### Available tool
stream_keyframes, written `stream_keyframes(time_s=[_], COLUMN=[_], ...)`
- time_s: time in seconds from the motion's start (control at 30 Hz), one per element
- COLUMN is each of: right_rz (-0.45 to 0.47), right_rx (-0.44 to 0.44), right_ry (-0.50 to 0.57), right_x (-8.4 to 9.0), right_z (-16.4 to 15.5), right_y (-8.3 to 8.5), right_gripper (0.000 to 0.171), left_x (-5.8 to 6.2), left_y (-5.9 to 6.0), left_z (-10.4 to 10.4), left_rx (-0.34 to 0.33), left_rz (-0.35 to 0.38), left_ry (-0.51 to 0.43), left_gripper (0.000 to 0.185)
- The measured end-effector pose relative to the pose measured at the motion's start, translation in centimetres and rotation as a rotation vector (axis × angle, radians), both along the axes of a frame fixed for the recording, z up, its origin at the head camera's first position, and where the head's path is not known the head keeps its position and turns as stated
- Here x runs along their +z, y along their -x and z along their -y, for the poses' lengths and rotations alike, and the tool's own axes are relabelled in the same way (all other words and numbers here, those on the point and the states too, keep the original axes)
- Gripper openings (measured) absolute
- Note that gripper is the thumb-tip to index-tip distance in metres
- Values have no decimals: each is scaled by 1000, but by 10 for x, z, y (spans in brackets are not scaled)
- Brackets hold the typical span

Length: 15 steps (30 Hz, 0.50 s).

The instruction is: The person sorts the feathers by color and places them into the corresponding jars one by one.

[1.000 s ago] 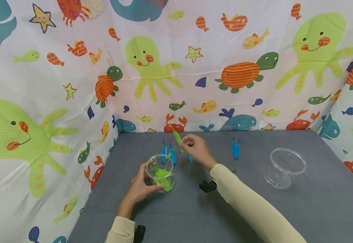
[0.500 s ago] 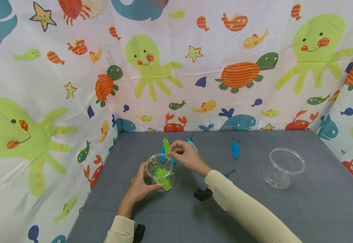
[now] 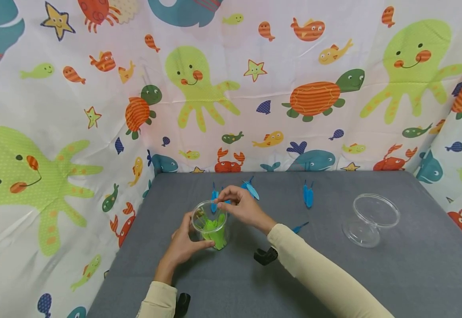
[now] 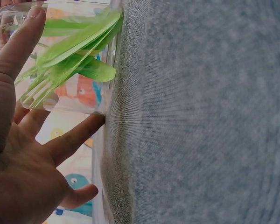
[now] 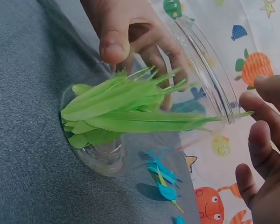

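Observation:
My left hand (image 3: 183, 245) grips a clear plastic cup (image 3: 209, 221) standing on the grey table (image 3: 334, 274), thumb and fingers curled round its wall (image 4: 79, 60). Several green feathers (image 3: 215, 227) stand inside it, fanned out (image 5: 126, 107), and one long quill pokes past the rim. My right hand (image 3: 242, 205) hovers just over the cup's mouth. Its fingertips (image 5: 263, 135) are loosely curled beside the quill's tip and do not plainly touch it.
Blue feathers lie behind the cup (image 3: 214, 196), by my right hand (image 3: 251, 189), further right (image 3: 308, 194) and by my right forearm (image 3: 300, 227). An empty clear cup (image 3: 371, 218) sits at the right. Sea-animal printed cloth (image 3: 95, 132) walls the table on three sides.
My right hand carried a green feather from behind the cup down into it. The feather now stands among the others. The left hand and cup stayed put.

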State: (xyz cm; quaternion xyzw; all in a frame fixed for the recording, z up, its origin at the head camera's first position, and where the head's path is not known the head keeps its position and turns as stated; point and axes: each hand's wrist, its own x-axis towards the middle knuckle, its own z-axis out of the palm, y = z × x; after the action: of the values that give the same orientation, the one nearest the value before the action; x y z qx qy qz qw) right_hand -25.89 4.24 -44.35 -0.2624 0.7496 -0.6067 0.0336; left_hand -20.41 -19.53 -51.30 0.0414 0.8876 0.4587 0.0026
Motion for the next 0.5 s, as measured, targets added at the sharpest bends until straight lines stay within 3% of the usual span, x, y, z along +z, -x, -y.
stream_keyframes(time_s=[0.23, 0.5], right_rz=[-22, -101], right_rx=[-145, -295], right_ry=[4, -117], right_x=[-2, -18], right_z=[-2, -5], right_y=[7, 17], right_gripper=[12, 19], left_x=[0, 0], left_y=[0, 0], left_z=[1, 1], left_rx=[-2, 6], left_rz=[4, 2], left_ry=[-9, -17], left_gripper=[100, 102])
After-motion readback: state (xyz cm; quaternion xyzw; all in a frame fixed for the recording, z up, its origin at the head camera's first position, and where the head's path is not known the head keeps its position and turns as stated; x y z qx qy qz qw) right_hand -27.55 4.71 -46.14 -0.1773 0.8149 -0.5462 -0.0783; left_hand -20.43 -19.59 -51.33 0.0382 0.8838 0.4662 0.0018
